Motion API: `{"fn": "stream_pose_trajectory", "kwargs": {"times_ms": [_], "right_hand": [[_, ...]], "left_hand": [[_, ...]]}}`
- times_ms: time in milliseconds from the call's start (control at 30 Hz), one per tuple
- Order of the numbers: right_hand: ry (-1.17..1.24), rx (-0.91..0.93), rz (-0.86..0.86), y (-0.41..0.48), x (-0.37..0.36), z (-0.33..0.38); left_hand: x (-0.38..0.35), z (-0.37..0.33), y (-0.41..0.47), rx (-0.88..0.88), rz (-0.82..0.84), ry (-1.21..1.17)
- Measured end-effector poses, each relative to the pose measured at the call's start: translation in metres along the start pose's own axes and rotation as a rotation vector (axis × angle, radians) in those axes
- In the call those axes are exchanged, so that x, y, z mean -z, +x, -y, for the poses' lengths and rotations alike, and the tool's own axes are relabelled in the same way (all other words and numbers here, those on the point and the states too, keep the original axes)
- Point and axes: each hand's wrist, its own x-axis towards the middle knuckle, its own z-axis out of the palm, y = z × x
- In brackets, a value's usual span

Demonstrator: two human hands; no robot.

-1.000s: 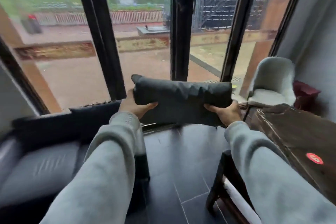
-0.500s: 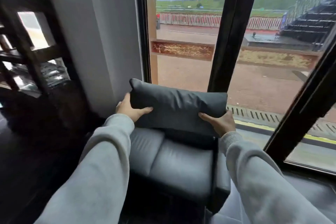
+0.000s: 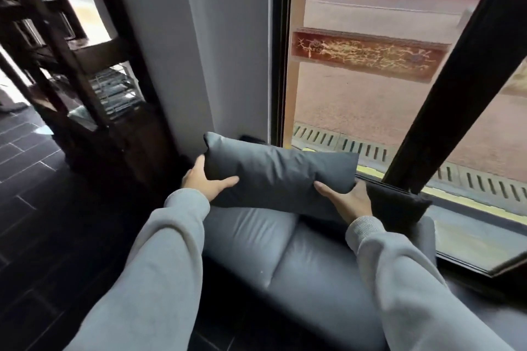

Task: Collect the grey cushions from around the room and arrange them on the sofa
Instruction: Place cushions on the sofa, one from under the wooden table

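Grey cushion (image 3: 281, 177) held lengthwise between both hands, just above the sofa (image 3: 299, 259) seat, near its backrest. Left hand (image 3: 206, 179) wraps the left end, thumb on the front face; right hand (image 3: 346, 199) grips the lower right corner. Step: placing. Next: lower it against the backrest, then let go. Since 0.5 s ago, cushion sits lower and closer to the seat. Dark object (image 3: 399, 205) beyond the right fingers, possibly another cushion.
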Motion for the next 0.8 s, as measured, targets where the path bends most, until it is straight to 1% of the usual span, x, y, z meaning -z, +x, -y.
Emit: {"fn": "stream_pose_trajectory", "kwargs": {"times_ms": [100, 167, 267, 400, 500, 667, 733, 800], "right_hand": [[0.071, -0.102, -0.054, 0.019, -0.002, -0.028], [0.132, -0.184, -0.136, 0.035, 0.002, -0.047], [0.263, -0.324, -0.304, 0.059, 0.014, -0.080], [0.370, -0.477, -0.571, 0.072, 0.037, -0.138], [0.457, -0.585, -0.741, 0.065, 0.057, -0.186], [0.648, -0.740, -0.981, 0.024, 0.073, -0.265], [0.744, -0.764, -1.042, 0.010, 0.074, -0.295], [0.802, -0.755, -1.116, 0.001, 0.076, -0.324]], "left_hand": [[-0.032, -0.003, 0.046, 0.006, 0.098, 0.048], [-0.064, -0.010, 0.081, -0.004, 0.186, 0.087], [-0.129, -0.028, 0.131, -0.046, 0.338, 0.173], [-0.233, -0.059, 0.174, -0.157, 0.567, 0.293], [-0.317, -0.076, 0.182, -0.234, 0.728, 0.365], [-0.438, -0.078, 0.147, -0.332, 0.889, 0.542], [-0.478, -0.072, 0.130, -0.343, 0.960, 0.549], [-0.517, -0.067, 0.119, -0.347, 1.049, 0.507]]}}
